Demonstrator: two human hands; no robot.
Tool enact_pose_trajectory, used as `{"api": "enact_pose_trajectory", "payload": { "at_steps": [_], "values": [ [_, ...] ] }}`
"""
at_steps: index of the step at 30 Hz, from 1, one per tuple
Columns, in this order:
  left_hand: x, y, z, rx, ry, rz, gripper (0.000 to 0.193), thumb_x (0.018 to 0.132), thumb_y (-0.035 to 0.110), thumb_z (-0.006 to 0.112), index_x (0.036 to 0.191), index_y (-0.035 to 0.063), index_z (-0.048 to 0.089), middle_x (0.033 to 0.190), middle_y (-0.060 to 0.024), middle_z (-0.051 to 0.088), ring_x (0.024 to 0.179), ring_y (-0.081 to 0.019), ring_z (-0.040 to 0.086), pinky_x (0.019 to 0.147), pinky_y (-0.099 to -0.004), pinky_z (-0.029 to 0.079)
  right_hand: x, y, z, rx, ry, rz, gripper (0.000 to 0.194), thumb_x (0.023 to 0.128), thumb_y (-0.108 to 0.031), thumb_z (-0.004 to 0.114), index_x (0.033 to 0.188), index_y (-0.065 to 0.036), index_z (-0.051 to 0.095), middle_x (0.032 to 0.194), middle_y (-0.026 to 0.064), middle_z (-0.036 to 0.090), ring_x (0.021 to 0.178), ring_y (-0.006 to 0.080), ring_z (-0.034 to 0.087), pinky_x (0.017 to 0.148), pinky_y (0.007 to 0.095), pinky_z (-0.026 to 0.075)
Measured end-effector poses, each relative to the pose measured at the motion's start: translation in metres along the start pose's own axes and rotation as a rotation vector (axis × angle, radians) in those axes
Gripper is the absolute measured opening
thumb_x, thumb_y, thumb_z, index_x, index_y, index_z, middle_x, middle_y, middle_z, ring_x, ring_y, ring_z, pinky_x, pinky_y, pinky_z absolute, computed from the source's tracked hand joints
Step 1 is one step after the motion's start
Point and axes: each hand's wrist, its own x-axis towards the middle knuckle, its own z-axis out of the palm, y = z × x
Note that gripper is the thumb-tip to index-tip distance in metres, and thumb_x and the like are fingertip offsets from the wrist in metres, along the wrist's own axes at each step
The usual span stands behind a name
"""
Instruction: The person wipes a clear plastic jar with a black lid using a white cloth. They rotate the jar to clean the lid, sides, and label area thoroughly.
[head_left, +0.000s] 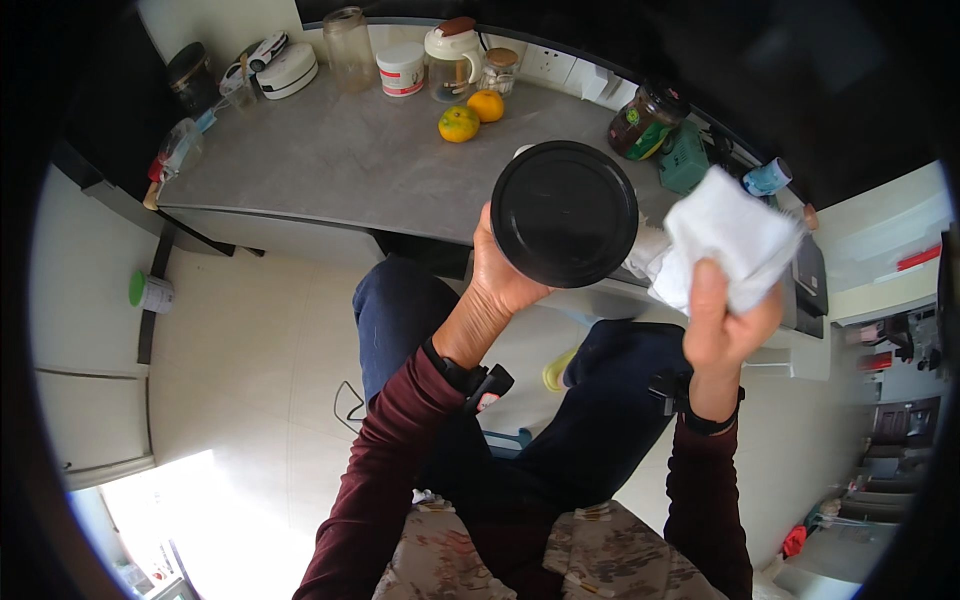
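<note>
My left hand (504, 274) grips a container from the side, with its round black lid (564, 214) facing up towards me. The lid hides most of the body beneath it. A folded white cloth (731, 232) is pinched in my right hand (724, 322), thumb on top, and the hand is slightly blurred. The cloth is to the right of the lid and apart from it. Behind the lid, a crumpled whitish cloth or tissue (646, 247) shows in part on the grey countertop (322, 150).
Two orange citrus fruits (471, 116) lie mid-counter, before a white-lidded jug (453, 64) and a white tub (400, 69). Further right stand a dark jar (646, 120) and a green box (682, 157). A toy car (268, 51) rests on a round white case (287, 71).
</note>
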Motion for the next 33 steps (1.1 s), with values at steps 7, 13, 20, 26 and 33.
{"api": "enact_pose_trajectory", "payload": {
  "at_steps": [7,13,20,26,33],
  "values": [
    [-0.009,-0.011,0.037,0.261,0.085,0.265,0.061,0.087,0.052,0.05,0.131,0.0107,0.058,0.13,-0.0086,0.062,0.118,-0.0302,0.058,0.103,-0.0541,0.041,0.013,-0.04,0.02,-0.347,-0.379,-0.23,0.034,0.069,-0.002,0.066,0.1,0.009,0.069,0.125,0.0145,0.065,0.073,0.024,0.054,0.063,0.0301,0.048],
    [-0.018,-0.017,0.031,0.325,0.055,0.243,0.06,0.089,0.052,0.044,0.132,0.0122,0.057,0.131,-0.009,0.062,0.121,-0.0307,0.057,0.096,-0.0598,0.045,0.03,-0.042,0.023,-0.292,-0.247,0.027,0.042,0.069,-0.004,0.068,0.111,0.001,0.069,0.125,0.0134,0.06,0.085,0.0251,0.059,0.067,0.0304,0.052],
    [-0.029,-0.022,0.019,0.012,-0.072,0.331,0.049,0.093,0.04,0.047,0.118,0.0018,0.063,0.115,-0.0172,0.068,0.103,-0.0335,0.064,0.097,-0.0457,0.05,0.001,-0.072,0.054,-0.323,-0.315,-0.229,0.047,0.063,0.002,0.068,0.109,-0.001,0.072,0.102,0.0047,0.059,0.076,0.0213,0.059,0.062,0.0297,0.051],
    [-0.034,-0.021,0.023,0.193,-0.042,0.3,0.063,0.09,0.045,0.049,0.134,0.0013,0.054,0.133,-0.017,0.06,0.123,-0.0322,0.056,0.11,-0.046,0.039,0.018,-0.069,0.038,-0.387,-0.273,-0.284,0.048,0.059,0.003,0.067,0.106,-0.001,0.073,0.097,0.006,0.061,0.072,0.022,0.058,0.058,0.0309,0.049],
    [-0.032,-0.016,0.019,0.07,-0.086,0.344,0.06,0.091,0.043,0.044,0.131,-0.0001,0.057,0.129,-0.0173,0.062,0.121,-0.0336,0.057,0.109,-0.0455,0.04,0.012,-0.085,0.058,-0.295,-0.348,-0.335,0.048,0.058,-0.002,0.066,0.106,-0.003,0.075,0.095,0.0017,0.061,0.068,0.0196,0.054,0.055,0.0277,0.047]
  ]
}}
